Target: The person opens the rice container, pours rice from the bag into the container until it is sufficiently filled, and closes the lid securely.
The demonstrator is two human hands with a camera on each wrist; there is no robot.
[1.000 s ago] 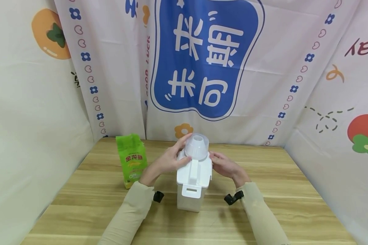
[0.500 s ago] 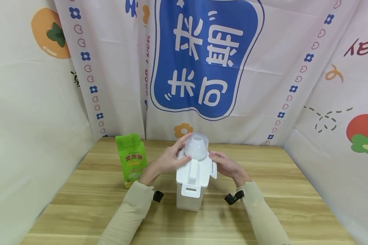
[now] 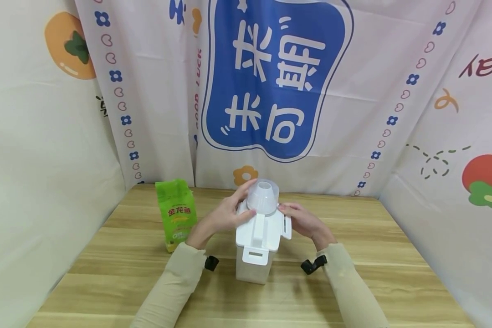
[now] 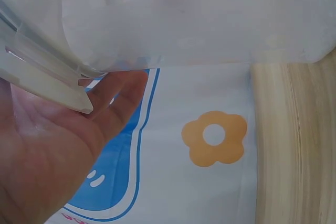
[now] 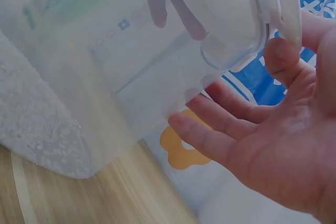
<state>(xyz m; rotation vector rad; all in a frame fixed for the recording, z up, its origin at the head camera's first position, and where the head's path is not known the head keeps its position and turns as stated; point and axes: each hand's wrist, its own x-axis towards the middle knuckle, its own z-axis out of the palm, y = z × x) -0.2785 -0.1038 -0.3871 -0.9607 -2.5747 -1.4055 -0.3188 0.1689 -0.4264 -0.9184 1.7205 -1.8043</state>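
A tall translucent rice container [image 3: 252, 269] with a white lid [image 3: 246, 233] stands upright on the table. On the lid sit a clear measuring cup [image 3: 263, 202] and a white handle [image 3: 258, 231]. Rice grains [image 5: 39, 121] lie low inside, seen in the right wrist view. My left hand [image 3: 227, 212] grips the lid's left side by the cup, its thumb on top and fingers reaching behind. At the other side, my right hand [image 3: 304, 221] has its thumb at a raised side clip [image 3: 286, 227], with several fingertips [image 5: 184, 124] against the container wall. The front clip [image 3: 256, 256] also sticks outward.
A green rice bag [image 3: 177, 216] stands to the left, just beyond the left forearm. The wooden table [image 3: 377, 259] is enclosed by printed cloth [image 3: 352, 136] at the back and both sides. Black straps [image 3: 313, 264] show at both wrists.
The clip on the lid's right side has swung outward from the container under my right hand. The left hand and the container stay nearly where they were.
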